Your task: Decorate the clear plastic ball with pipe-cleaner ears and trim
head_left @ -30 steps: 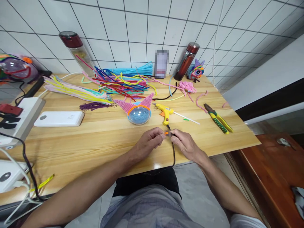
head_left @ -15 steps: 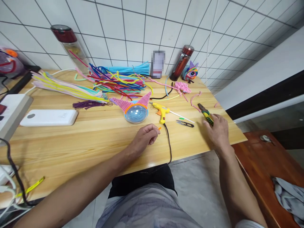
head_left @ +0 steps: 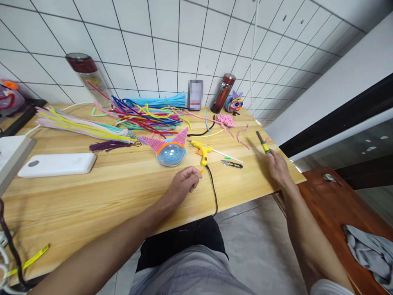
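Head view, right hand: the right hand (head_left: 278, 167) had left the middle of the frame, where a second earlier it met the left hand, and was closed around the green-and-yellow pliers (head_left: 263, 143) at right of centre, the tool lifted and blurred with its nose pointing to the upper frame.
Head view, left hand: the left hand (head_left: 183, 186) stayed low in the centre on the tabletop (head_left: 92, 196), fingers narrowed onto a small orange piece (head_left: 201, 172).
Head view, snips: black thread snips (head_left: 231, 164) lay between the two hands; they were not on the tabletop a second before.
Head view, nearby: yellow glue gun (head_left: 200, 148) just above the left hand, its black cord (head_left: 213, 192) running off the front edge; clear ball with pink ears (head_left: 170, 150) to its left; pipe cleaners (head_left: 144, 112) piled in the upper centre.
Meaning: judging by this, cutting with the snips had given way to work with pliers on the orange piece.
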A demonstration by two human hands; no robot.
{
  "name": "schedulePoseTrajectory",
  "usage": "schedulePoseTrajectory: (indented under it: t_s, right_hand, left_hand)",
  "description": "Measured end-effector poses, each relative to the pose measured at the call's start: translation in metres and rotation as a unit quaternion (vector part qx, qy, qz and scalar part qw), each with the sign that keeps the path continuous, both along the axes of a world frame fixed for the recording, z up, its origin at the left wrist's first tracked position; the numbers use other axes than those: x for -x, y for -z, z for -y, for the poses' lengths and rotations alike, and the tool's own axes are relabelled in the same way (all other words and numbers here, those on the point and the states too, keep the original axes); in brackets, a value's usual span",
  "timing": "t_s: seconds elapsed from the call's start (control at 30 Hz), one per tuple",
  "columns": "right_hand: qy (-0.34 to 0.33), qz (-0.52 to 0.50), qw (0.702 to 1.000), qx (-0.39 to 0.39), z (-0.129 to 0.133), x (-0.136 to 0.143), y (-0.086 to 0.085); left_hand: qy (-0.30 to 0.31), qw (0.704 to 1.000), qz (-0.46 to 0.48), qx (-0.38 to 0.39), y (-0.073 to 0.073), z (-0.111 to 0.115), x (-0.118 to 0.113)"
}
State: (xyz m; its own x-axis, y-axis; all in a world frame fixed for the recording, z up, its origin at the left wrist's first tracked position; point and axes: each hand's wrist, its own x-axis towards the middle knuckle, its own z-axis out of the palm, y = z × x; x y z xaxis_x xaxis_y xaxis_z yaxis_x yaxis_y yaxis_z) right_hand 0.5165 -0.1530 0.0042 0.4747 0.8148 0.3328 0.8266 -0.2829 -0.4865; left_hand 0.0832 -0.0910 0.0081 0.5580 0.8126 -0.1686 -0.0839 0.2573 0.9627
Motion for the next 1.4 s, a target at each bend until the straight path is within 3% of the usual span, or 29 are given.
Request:
schedulePoseTrajectory:
  t_s: [0.1,0.17,0.23,0.4,0.53,0.6,0.7,0.83,0.93,1.13,1.4]
  right_hand:
    - [-0.025,-0.163,0.983,-0.084,0.011,0.028,-0.021]
    - [-0.11,-0.333,0.931,-0.102,0.016,0.06,-0.036]
    - [-0.176,-0.442,0.879,-0.043,0.02,0.097,-0.049]
    - [-0.241,-0.541,0.804,0.06,0.027,0.176,-0.069]
    - [-0.29,-0.553,0.774,0.107,0.029,0.202,-0.078]
    - [-0.304,-0.533,0.783,0.102,0.029,0.207,-0.081]
    - [-0.285,-0.47,0.833,0.062,0.03,0.209,-0.081]
    - [-0.262,-0.334,0.905,0.033,0.031,0.207,-0.076]
    - [-0.272,-0.235,0.933,0.022,0.031,0.207,-0.075]
    - [-0.303,-0.118,0.946,-0.001,0.029,0.211,-0.078]
    - [-0.314,0.064,0.945,-0.059,0.031,0.199,-0.059]
  left_hand:
    - [0.007,0.999,-0.014,-0.028,-0.002,0.004,0.0]
    - [0.005,0.999,-0.021,-0.047,-0.005,0.007,-0.001]
    - [-0.003,0.998,-0.022,-0.062,-0.011,0.01,-0.002]
    - [-0.047,0.994,0.01,-0.099,-0.046,0.011,-0.003]
    - [-0.095,0.981,0.039,-0.165,-0.081,0.005,-0.007]
    - [-0.105,0.974,0.049,-0.197,-0.093,0.0,-0.011]
    - [-0.094,0.972,0.066,-0.204,-0.101,-0.004,-0.018]
    - [-0.067,0.979,0.07,-0.178,-0.1,-0.007,-0.024]
    - [-0.047,0.982,0.062,-0.175,-0.098,-0.008,-0.024]
    - [-0.032,0.981,0.015,-0.193,-0.094,-0.009,-0.019]
    - [-0.016,0.97,0.01,-0.242,-0.092,-0.009,-0.016]
